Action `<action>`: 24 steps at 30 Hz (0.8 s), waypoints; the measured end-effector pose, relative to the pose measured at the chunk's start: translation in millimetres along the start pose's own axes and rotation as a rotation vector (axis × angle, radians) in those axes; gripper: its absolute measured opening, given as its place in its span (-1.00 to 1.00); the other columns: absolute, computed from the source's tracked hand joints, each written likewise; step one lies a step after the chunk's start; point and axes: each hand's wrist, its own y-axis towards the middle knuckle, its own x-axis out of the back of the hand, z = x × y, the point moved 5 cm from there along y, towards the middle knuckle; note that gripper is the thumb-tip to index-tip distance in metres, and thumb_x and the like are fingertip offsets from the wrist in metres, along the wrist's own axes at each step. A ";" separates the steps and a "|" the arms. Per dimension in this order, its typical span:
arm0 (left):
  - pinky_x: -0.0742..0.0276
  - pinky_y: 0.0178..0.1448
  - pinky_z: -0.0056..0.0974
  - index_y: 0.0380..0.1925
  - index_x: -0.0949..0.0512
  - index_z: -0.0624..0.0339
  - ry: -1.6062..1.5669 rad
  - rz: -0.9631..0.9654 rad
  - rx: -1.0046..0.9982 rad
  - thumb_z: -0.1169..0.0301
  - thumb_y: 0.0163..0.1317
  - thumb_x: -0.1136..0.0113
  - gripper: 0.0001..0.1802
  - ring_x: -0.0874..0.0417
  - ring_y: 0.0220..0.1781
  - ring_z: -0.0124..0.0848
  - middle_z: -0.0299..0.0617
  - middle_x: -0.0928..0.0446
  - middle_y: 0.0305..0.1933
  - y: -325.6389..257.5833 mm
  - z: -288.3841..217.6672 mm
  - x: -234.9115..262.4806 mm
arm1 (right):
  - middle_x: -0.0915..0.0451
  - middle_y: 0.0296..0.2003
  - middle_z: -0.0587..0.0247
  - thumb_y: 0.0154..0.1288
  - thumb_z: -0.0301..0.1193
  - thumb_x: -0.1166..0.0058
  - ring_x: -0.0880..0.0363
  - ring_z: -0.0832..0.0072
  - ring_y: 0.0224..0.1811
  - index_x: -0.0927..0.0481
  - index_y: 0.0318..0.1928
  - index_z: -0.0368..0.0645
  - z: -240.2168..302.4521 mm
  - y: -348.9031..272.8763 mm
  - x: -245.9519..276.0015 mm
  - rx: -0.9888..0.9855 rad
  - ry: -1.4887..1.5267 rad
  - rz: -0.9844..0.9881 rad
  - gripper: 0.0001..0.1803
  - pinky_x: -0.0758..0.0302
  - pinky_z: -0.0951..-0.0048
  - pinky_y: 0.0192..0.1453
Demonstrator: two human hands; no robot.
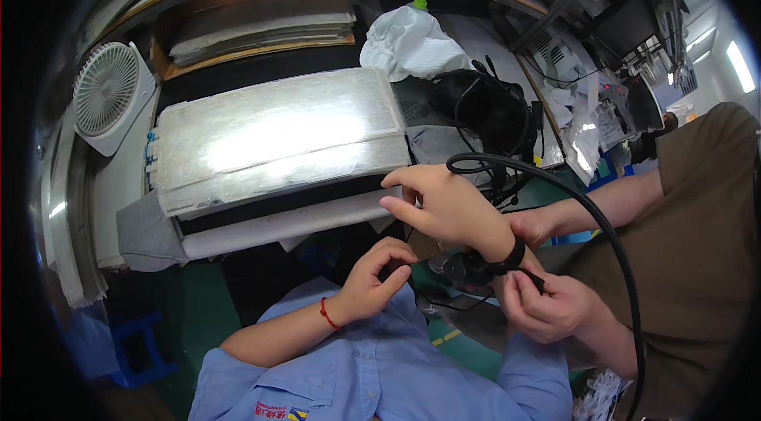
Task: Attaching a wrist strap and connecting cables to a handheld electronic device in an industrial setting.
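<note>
- The right hand (448, 205) is held out flat over the near edge of the bench (127, 183), with the fingers stretched loosely to the left and nothing gripped in them.
- A black strap (514, 254) is seen wrapped round the right wrist, with a small black device (468, 270) hanging just under it.
- The left hand (379, 278), marked by a red string (327, 315) at its wrist, is curled near the body, just left of the device. Its fingertips are bent towards a dark spot, but whether anything is pinched there cannot be told.
- The strap is being handled by a second person in a brown shirt (697, 246) on the right: one hand (551, 306) is closed on the strap's end just near of the wrist, and the other hand (533, 227) is placed behind it.
- A thick black cable (610, 239) is looped from above the right hand and carried down the right side.
- On the bench, a shiny wrapped tray (277, 139) is laid far of both hands, with a white fan (107, 92) at the far left.
- A white cloth bundle (408, 40) and black gear (483, 108) are set at the far right.
</note>
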 end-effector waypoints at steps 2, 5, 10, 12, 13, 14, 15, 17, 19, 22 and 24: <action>-0.37 -0.04 -0.38 -0.15 -0.49 0.27 -0.024 0.000 0.031 0.48 0.27 -0.08 -0.83 -0.45 -0.12 -0.42 -0.18 -0.44 -0.11 1.1 1.2 -2.2 | -0.57 -0.53 0.12 0.21 -0.27 -0.18 -0.55 0.35 -0.51 -0.60 -0.17 -0.28 0.7 -3.7 3.9 0.015 -0.002 -0.014 -0.68 -0.46 0.38 -0.39; -0.36 -0.03 -0.37 -0.16 -0.49 0.27 -0.060 -0.005 0.054 0.47 0.28 -0.08 -0.83 -0.45 -0.12 -0.43 -0.18 -0.44 -0.11 2.7 2.8 -0.5 | -0.56 -0.54 0.13 0.20 -0.28 -0.19 -0.53 0.38 -0.53 -0.61 -0.17 -0.28 3.1 5.4 3.1 0.057 0.034 -0.043 -0.69 -0.45 0.40 -0.40; -0.36 -0.04 -0.38 -0.15 -0.49 0.27 -0.054 0.004 0.054 0.46 0.29 -0.07 -0.83 -0.45 -0.12 -0.43 -0.18 -0.43 -0.10 -1.8 6.4 1.6 | -0.55 -0.55 0.15 0.20 -0.29 -0.19 -0.52 0.40 -0.54 -0.60 -0.17 -0.29 3.8 12.7 -1.7 0.084 0.052 -0.013 -0.69 -0.44 0.41 -0.41; -0.36 -0.05 -0.39 -0.15 -0.49 0.27 -0.051 0.013 0.045 0.46 0.29 -0.07 -0.83 -0.45 -0.13 -0.44 -0.18 -0.43 -0.10 -1.5 5.9 0.0 | -0.55 -0.54 0.14 0.20 -0.29 -0.19 -0.53 0.40 -0.53 -0.60 -0.18 -0.29 0.7 12.9 -1.2 0.048 0.030 -0.039 -0.69 -0.44 0.41 -0.41; -0.36 -0.06 -0.39 -0.15 -0.49 0.27 -0.053 0.018 0.045 0.46 0.29 -0.07 -0.83 -0.44 -0.13 -0.44 -0.18 -0.43 -0.10 -1.3 5.6 -0.9 | -0.55 -0.54 0.14 0.20 -0.29 -0.19 -0.53 0.40 -0.53 -0.60 -0.18 -0.29 0.7 12.9 -1.5 0.048 0.030 -0.038 -0.69 -0.44 0.41 -0.41; -0.36 -0.06 -0.39 -0.14 -0.49 0.27 -0.053 0.023 0.046 0.46 0.30 -0.07 -0.83 -0.44 -0.13 -0.44 -0.18 -0.43 -0.10 -1.1 5.7 -0.9 | -0.56 -0.54 0.14 0.20 -0.29 -0.19 -0.53 0.39 -0.53 -0.60 -0.18 -0.28 -0.1 13.5 -2.5 0.038 0.027 -0.033 -0.69 -0.44 0.41 -0.41; -0.36 -0.06 -0.39 -0.14 -0.49 0.27 -0.051 0.021 0.047 0.46 0.30 -0.07 -0.83 -0.44 -0.13 -0.44 -0.18 -0.43 -0.10 -1.3 5.9 -0.1 | -0.56 -0.54 0.14 0.20 -0.29 -0.19 -0.53 0.39 -0.53 -0.60 -0.18 -0.28 -0.9 14.2 -3.8 0.029 0.023 -0.027 -0.70 -0.45 0.41 -0.40; -0.37 -0.06 -0.38 -0.09 -0.47 0.26 -0.080 0.040 0.085 0.41 0.28 -0.14 -0.75 -0.44 -0.13 -0.43 -0.19 -0.41 -0.10 -0.8 6.5 -0.1 | -0.56 -0.54 0.14 0.20 -0.29 -0.19 -0.53 0.40 -0.53 -0.60 -0.18 -0.27 -5.8 15.8 -9.3 0.044 0.020 -0.044 -0.70 -0.45 0.42 -0.40; -0.37 -0.06 -0.38 -0.05 -0.46 0.25 -0.051 0.033 0.093 0.36 0.24 -0.21 -0.68 -0.43 -0.12 -0.42 -0.20 -0.40 -0.10 4.4 1.8 -5.7 | -0.56 -0.54 0.14 0.20 -0.29 -0.19 -0.52 0.41 -0.53 -0.60 -0.18 -0.27 -5.8 17.6 -9.8 0.059 0.016 -0.062 -0.70 -0.45 0.43 -0.40; -0.38 -0.06 -0.37 0.05 -0.41 0.23 0.060 0.040 0.075 0.24 0.11 -0.37 -0.44 -0.42 -0.11 -0.40 -0.20 -0.37 -0.07 16.2 0.9 -15.7 | -0.56 -0.53 0.14 0.20 -0.30 -0.19 -0.52 0.42 -0.53 -0.61 -0.20 -0.26 -5.2 22.8 -11.0 -0.007 0.013 -0.028 -0.72 -0.45 0.43 -0.39; -0.39 -0.04 -0.35 0.07 -0.39 0.23 0.051 0.013 0.048 0.22 0.09 -0.39 -0.40 -0.42 -0.07 -0.37 -0.16 -0.35 -0.03 24.7 -0.4 -25.3 | -0.56 -0.53 0.14 0.20 -0.31 -0.19 -0.53 0.43 -0.52 -0.61 -0.24 -0.27 -6.5 25.3 -10.1 -0.011 0.024 -0.056 -0.74 -0.45 0.43 -0.40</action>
